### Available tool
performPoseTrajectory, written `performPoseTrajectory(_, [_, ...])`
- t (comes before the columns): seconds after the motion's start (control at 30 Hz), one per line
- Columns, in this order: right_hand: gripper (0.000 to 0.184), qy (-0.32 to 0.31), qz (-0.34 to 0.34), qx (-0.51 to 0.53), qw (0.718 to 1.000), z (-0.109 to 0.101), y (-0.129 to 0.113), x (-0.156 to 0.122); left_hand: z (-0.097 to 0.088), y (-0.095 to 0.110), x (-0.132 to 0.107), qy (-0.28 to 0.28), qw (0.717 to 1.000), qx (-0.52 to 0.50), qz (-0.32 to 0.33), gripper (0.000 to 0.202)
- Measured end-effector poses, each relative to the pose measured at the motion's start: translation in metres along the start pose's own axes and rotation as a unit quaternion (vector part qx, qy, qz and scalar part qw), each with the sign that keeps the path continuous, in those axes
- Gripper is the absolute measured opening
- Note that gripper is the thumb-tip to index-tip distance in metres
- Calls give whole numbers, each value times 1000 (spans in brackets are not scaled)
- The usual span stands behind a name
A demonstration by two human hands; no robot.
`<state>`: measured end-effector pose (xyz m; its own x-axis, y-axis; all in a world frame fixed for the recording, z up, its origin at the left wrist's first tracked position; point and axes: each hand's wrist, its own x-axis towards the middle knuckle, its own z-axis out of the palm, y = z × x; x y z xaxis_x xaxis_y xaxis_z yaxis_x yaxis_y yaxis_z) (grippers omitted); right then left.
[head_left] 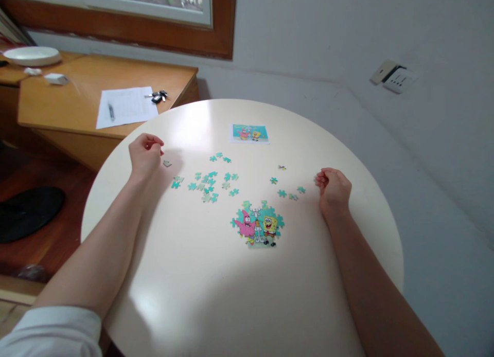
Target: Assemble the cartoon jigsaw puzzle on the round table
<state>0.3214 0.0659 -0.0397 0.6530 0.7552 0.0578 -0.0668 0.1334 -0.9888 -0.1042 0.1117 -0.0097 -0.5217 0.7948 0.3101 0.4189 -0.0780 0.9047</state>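
My left hand [145, 155] rests at the table's left side with its fingers curled in. What they may hold is hidden. A loose pale puzzle piece [167, 163] lies just beside its fingertips. On the right side, my right hand [335, 190] is also closed, its fingertips tucked toward the palm; I cannot make out whether anything is in them. Between and nearer to me lies a partly joined cartoon puzzle [258, 225] with a pink starfish and a yellow sponge figure. Several loose teal and pale pieces [209, 182] are scattered left of centre, and several more pieces [282, 193] lie toward my right hand.
A picture card [250, 134] lies at the far part of the round white table [216, 295]. Behind it on the left, a wooden desk [77, 89] bears a paper sheet [129, 106], a pen [111, 111] and keys [157, 96]. A wall socket [400, 79] is at the right.
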Motion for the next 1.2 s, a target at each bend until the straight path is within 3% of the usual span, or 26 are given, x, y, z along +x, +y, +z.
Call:
performPoseTrajectory(0.83, [4,-2,-5,-6,1000,0,1,0,4,7,-7,-14,1000,-5,9,17])
performPoseTrajectory(0.97, [5,12,1,-2,1000,3,-1,-2,9,21,-19,-49,998,-28,29,13])
performPoseTrajectory(1.2, [5,11,0,-8,1000,5,-1,-4,15,42,-39,-173,984,-39,36,8])
